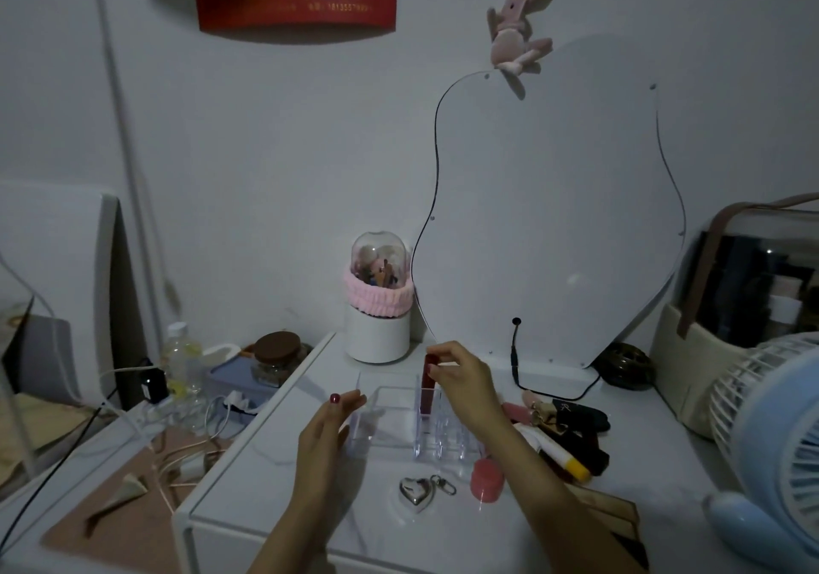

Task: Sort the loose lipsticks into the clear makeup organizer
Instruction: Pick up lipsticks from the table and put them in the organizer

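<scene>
Dark red lipstick going upright into a rear slot of the clear organizer.

Low in the frame lie a silver heart-shaped keyring (417, 490) and a squat pink round pot (486, 481); just above them, at lower centre, stands the clear acrylic makeup organizer (390, 414). The left hand (325, 434), fingers loosely extended and holding nothing, rests against its left wall. The right hand (465, 385) pinches the dark red lipstick tube (429, 378) by its cap. A tilted tube could jam on a divider, or the light tray could slide if the bracing hand slips. Loose lipsticks (563, 436) wait at right of centre.
</scene>
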